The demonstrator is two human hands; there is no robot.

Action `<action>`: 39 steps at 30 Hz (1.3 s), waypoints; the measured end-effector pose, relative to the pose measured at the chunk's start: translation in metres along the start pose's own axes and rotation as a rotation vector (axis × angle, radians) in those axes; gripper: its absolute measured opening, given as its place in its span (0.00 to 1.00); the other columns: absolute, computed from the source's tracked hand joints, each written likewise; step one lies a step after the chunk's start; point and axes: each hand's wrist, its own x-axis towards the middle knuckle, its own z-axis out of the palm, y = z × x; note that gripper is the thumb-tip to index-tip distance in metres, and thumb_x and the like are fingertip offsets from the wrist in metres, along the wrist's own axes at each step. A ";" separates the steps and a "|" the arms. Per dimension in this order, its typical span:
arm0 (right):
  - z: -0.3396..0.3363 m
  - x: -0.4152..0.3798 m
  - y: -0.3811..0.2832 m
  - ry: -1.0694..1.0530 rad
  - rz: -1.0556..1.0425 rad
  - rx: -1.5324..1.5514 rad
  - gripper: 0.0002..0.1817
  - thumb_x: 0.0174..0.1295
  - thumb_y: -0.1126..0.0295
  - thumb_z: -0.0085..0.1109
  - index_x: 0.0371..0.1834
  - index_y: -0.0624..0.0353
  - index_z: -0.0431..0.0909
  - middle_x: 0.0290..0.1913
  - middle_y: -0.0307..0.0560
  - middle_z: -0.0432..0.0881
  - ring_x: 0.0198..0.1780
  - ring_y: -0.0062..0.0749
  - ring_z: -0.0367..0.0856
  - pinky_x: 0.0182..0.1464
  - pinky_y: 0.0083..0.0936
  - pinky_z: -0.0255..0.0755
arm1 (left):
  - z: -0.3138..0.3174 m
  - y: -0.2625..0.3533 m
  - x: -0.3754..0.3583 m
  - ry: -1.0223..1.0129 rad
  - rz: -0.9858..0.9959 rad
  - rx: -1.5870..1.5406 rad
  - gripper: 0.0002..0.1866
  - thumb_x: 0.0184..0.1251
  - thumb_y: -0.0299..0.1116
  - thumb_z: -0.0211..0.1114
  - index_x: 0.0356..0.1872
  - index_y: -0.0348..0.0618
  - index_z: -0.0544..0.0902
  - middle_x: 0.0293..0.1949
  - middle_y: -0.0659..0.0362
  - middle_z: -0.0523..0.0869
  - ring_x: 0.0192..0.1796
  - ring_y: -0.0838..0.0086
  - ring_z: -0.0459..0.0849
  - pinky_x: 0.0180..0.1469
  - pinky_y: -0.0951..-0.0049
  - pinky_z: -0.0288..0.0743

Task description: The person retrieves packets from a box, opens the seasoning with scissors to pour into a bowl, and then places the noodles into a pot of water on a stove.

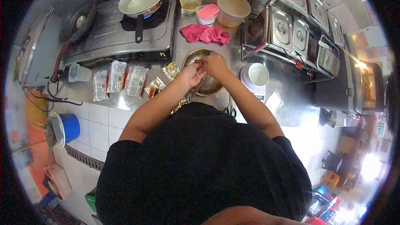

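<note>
Both of my hands meet over a round metal bowl [211, 88] on the steel counter. My left hand [192, 75] is at the bowl's left side, palm partly up, its fingers bent toward the other hand. My right hand [215, 65] is closed above the bowl, fingers pointing down and left. Something small and reddish shows between the fingertips, too small to name. Beside the bowl on the left lie torn foil packets [171, 70] and another foil packet with dark contents [155, 86].
A pan [141, 1] sits over a blue flame on the stove [104, 29]. Clear sachets [135, 81] and a plastic cup [79, 73] lie left. Behind the bowl are a pink cloth [205, 34] and a round tub [233, 10]. A white bowl [258, 75] rests on a scale at right.
</note>
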 end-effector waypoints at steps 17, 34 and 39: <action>-0.018 -0.009 -0.014 0.299 0.214 0.508 0.06 0.45 0.72 0.55 0.25 0.62 0.77 0.28 0.56 0.77 0.34 0.50 0.76 0.38 0.38 0.70 | 0.014 -0.007 -0.005 0.053 -0.015 -0.033 0.08 0.67 0.28 0.42 0.35 0.46 0.71 0.34 0.61 0.78 0.35 0.73 0.78 0.44 0.70 0.74; -0.020 -0.028 0.010 -0.038 0.414 0.938 0.12 0.55 0.67 0.53 0.36 0.64 0.78 0.35 0.48 0.81 0.37 0.32 0.79 0.43 0.24 0.70 | 0.008 -0.008 -0.021 -0.002 -0.060 0.003 0.11 0.67 0.25 0.40 0.43 0.37 0.71 0.37 0.57 0.79 0.40 0.69 0.79 0.49 0.66 0.73; 0.006 -0.028 0.016 -0.216 0.496 1.451 0.14 0.61 0.65 0.50 0.42 0.66 0.73 0.36 0.47 0.80 0.35 0.30 0.78 0.42 0.24 0.70 | 0.003 -0.020 -0.020 -0.045 0.027 0.148 0.12 0.66 0.25 0.40 0.45 0.37 0.71 0.41 0.56 0.79 0.43 0.67 0.79 0.49 0.66 0.74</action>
